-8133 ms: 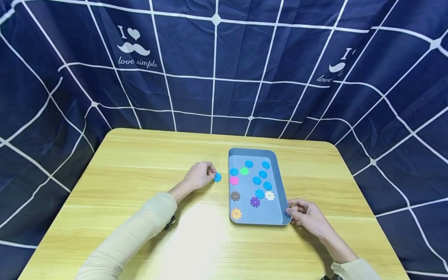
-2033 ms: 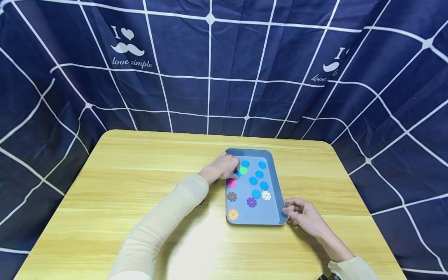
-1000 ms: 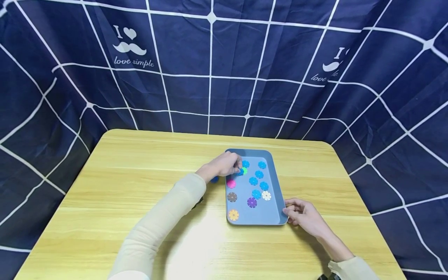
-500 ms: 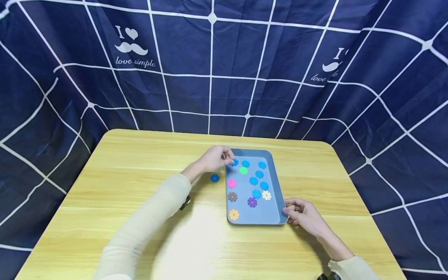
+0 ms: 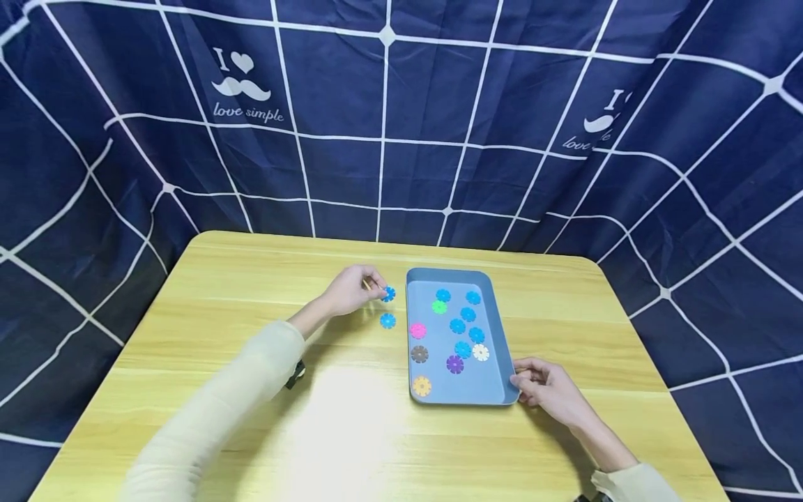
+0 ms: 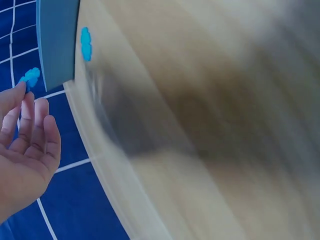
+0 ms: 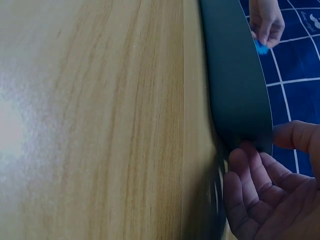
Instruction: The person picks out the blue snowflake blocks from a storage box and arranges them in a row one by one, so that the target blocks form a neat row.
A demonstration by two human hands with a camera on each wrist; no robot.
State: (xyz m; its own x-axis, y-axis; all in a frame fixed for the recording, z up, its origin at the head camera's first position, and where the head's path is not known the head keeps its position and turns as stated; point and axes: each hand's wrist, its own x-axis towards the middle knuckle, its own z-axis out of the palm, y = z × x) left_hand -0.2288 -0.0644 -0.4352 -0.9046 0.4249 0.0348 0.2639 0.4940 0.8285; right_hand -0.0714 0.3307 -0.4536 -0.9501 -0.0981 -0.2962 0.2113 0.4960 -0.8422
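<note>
Between thumb and fingertips, my left hand (image 5: 355, 289) pinches a blue notched plastic disc (image 5: 389, 293) above the table, left of the tray. A second blue disc (image 5: 387, 321) lies flat on the wood just below it. My right hand (image 5: 548, 390) grips the near right corner of the blue-grey tray (image 5: 505, 348); in the right wrist view its thumb (image 7: 295, 136) is at the rim and its fingers are against the outer wall. The tray holds several blue discs, plus a green disc (image 5: 439, 307), pink disc (image 5: 417, 330), brown disc (image 5: 419, 354), purple disc (image 5: 454, 364), white disc (image 5: 481, 352) and orange disc (image 5: 422, 386).
The wooden table (image 5: 251, 369) has rounded far corners, and a bright glare lies near its front. A dark blue curtain (image 5: 339, 167) with white grid lines surrounds its back and sides.
My left hand has picked a blue disc out of the tray's left side and carried it left over the table. The other blue disc was set on the wood earlier. My right hand stays on the tray.
</note>
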